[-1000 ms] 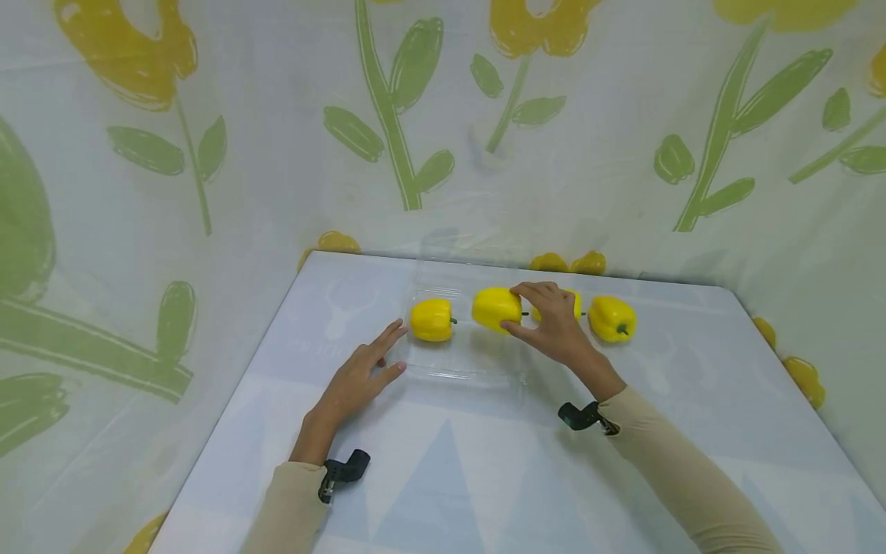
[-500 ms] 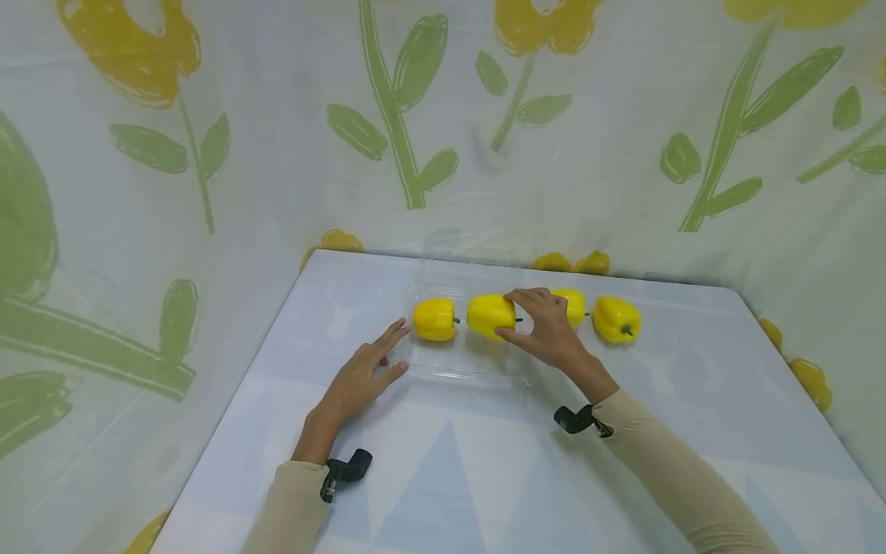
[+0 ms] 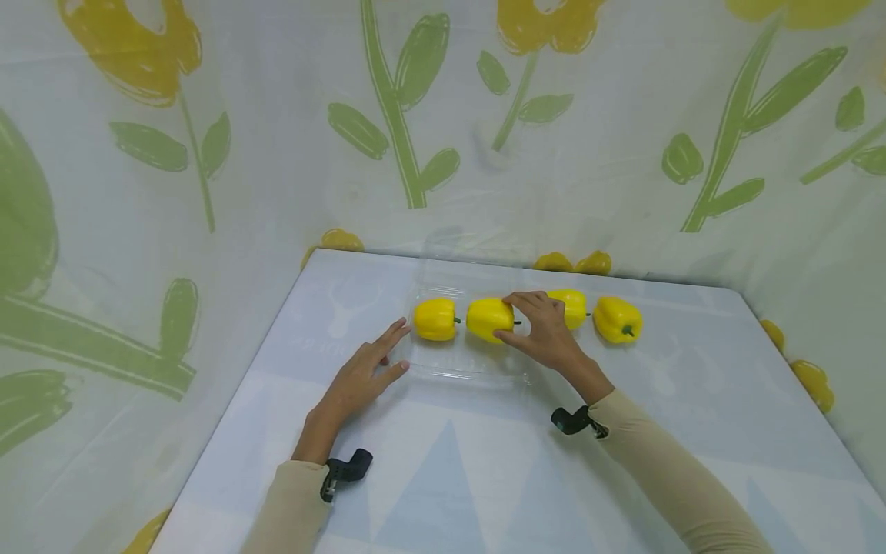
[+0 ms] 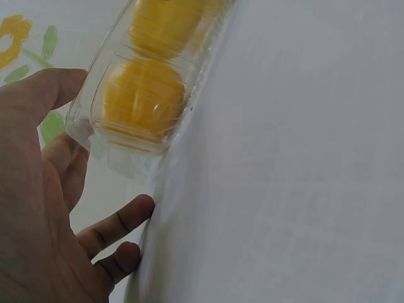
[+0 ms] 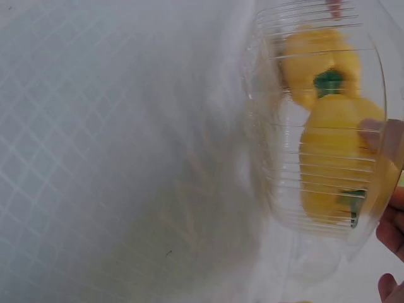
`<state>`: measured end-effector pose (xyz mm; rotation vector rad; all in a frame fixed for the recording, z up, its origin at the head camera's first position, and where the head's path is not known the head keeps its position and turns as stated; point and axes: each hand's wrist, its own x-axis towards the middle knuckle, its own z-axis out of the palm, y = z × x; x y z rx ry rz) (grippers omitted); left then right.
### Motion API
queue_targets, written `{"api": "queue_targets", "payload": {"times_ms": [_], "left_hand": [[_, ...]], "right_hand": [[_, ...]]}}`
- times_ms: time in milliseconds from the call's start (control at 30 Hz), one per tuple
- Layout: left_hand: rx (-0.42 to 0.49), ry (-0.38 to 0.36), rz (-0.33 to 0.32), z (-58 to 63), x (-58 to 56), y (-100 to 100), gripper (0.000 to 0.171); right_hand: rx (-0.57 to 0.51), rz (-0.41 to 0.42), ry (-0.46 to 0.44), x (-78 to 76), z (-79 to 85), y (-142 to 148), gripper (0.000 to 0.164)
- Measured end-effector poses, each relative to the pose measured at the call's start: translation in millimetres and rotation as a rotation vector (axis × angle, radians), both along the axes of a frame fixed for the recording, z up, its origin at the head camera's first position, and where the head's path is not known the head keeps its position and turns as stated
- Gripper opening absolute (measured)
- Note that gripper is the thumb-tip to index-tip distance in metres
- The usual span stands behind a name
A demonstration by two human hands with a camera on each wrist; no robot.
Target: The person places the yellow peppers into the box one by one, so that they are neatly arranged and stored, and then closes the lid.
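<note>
A yellow bell pepper is pinched between the thumb and fingers of my right hand, inside a clear plastic box. Left of it in the same box lies another yellow bell pepper, its green stem pointing right. My left hand is at the box's left end, fingers stretched toward its wall. In the left wrist view, the fingertips meet the clear plastic. Through the ribbed box wall in the right wrist view, both peppers show with their stems.
Two more yellow bell peppers, one partly behind my right hand and one farther right, lie on the white patterned table. The box's clear lid stands raised at the back, near the flower-printed cloth wall.
My right hand has moved the held pepper slightly left and down into the box. The left hand has kept its place.
</note>
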<state>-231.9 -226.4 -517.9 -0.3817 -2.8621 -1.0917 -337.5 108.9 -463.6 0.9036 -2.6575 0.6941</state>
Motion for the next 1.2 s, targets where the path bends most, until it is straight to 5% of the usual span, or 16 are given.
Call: {"api": "queue_targets", "payload": {"times_ms": [1200], "left_hand": [[0.001,0.008,-0.004,0.3,0.2,-0.1,0.064]], "right_hand": [[0.071,-0.075,-0.093,-2.5,-10.1,-4.3,0.066]]}}
